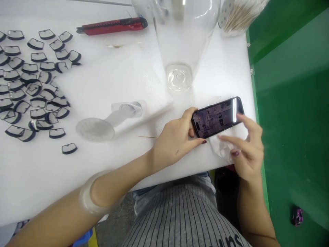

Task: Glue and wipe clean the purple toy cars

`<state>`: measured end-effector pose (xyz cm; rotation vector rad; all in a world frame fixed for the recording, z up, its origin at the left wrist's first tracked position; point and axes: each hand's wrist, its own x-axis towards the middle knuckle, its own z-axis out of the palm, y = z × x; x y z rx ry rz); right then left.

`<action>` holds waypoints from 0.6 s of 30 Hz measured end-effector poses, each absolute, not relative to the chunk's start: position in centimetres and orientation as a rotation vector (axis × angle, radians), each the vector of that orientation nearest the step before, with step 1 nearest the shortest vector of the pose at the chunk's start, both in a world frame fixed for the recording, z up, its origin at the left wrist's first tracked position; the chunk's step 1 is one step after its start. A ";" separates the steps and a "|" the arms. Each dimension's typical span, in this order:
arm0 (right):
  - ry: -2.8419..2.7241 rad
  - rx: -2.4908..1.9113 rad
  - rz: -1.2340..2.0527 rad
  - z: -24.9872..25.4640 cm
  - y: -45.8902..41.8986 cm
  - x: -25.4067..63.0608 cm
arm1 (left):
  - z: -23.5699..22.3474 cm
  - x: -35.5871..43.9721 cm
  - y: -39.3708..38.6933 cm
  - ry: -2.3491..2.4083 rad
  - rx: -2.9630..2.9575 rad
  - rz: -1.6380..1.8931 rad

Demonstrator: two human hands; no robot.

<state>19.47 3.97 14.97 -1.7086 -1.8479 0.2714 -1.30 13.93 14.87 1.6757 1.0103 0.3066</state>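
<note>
A white-topped desk (89, 82) fills most of the frame, with a green surface (293, 144) down the right side. One phone (215, 119) is right of centre, tilted with its lit screen up. Upper left lie several dozen small curved clear pieces (38, 102) with dark edges, too overlapped for an exact count; one lies lowest, a little apart. At the top are one red cutter knife (115, 26), one clear container (182, 41) and, farther right, one bundle of thin sticks (239, 15). Left of centre is one translucent white object (95, 129) with a round end, its outline blurred. One crumpled white tissue (222, 148) lies just below the phone. The left hand (174, 139) comes from the lower left, closed around the phone's left end, thumb along the lower edge. The right hand (248, 151), empty, is loosely spread, its index finger bent over the screen's right end; whether it touches is unclear.
</note>
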 end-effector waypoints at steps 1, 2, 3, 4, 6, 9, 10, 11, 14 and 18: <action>-1.788 -1.760 0.192 15.0 4.0 19.5 | 14.9 -1.3 13.9 1.010 1.677 0.304; -1.755 -1.832 0.103 15.1 4.0 19.4 | 14.9 -1.3 14.0 1.010 1.677 0.304; -1.767 -1.882 0.056 15.1 4.0 19.4 | 14.9 -1.3 14.0 1.008 1.676 0.305; -1.830 -1.876 0.084 15.1 4.0 19.4 | 15.0 -1.3 14.0 1.006 1.676 0.308; -1.946 -1.698 0.282 15.2 4.0 19.4 | 15.0 -1.3 14.0 1.003 1.677 0.312; -1.785 -1.647 0.309 15.0 3.9 19.5 | 15.1 -1.3 14.0 1.011 1.675 0.311; -1.726 -1.738 0.200 14.9 3.9 19.6 | 15.1 -1.3 14.0 1.014 1.673 0.309; -1.710 -1.829 0.089 14.9 3.9 19.6 | 15.1 -1.3 14.0 1.016 1.670 0.307; -1.919 -1.798 0.113 14.9 4.0 19.5 | 15.0 -1.3 14.0 1.011 1.670 0.310; -1.797 -1.599 0.286 15.1 4.0 19.5 | 15.0 -1.3 14.0 1.011 1.682 0.319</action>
